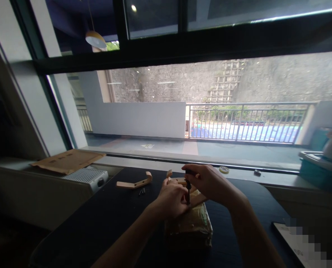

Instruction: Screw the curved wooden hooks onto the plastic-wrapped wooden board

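My right hand (212, 184) is closed around the handle of a dark screwdriver (188, 189), which stands upright with its tip down. My left hand (170, 199) grips a light wooden piece (199, 200) close to that tip; its fingertips are partly hidden. Under the wood lies a box wrapped in shiny brown plastic (192, 223). To the left of my hands, a separate wooden piece with a curved end and dark holes (135, 184) rests on the black table (112, 219). Several small screws (142, 191) lie just in front of it.
Beyond the table runs a window sill with a roll of tape (224, 169) and a small dark object (257, 172). A brown paper package (69, 160) and a white heater (87, 178) are at left. At right are a teal bin (312, 169) and a tablet-like device (290, 236).
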A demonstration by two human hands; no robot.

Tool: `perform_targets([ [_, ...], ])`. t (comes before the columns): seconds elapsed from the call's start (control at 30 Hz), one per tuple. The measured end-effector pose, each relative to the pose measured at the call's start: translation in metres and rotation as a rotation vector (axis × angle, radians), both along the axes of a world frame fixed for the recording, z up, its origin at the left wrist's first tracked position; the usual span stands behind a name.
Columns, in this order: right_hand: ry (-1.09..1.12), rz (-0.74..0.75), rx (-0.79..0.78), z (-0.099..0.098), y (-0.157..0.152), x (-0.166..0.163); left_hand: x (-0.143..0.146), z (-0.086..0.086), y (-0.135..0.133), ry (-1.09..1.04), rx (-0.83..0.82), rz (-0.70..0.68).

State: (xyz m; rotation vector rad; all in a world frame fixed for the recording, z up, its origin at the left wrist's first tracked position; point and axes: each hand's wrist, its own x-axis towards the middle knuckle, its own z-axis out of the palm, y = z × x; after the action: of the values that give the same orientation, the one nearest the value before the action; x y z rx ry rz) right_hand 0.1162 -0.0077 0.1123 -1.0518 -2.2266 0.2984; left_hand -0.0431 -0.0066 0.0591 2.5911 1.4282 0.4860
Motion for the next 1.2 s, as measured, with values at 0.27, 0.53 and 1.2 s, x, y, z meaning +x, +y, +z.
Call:
perform_targets([
  [0.27, -0.033, -0.140, 0.046, -0.008, 0.010, 0.002, 0.000, 0.003, -0.002, 0.011, -0.028, -0.019],
  [0.53, 0.019, -0.035, -0.006, -0.010, 0.008, -0.003, 0.000, 0.003, -0.001, 0.025, -0.026, 0.000],
  [1.2, -0.060, -0.151, 0.004, -0.008, 0.007, 0.007, -0.001, 0.006, -0.003, 0.051, -0.045, -0.020],
])
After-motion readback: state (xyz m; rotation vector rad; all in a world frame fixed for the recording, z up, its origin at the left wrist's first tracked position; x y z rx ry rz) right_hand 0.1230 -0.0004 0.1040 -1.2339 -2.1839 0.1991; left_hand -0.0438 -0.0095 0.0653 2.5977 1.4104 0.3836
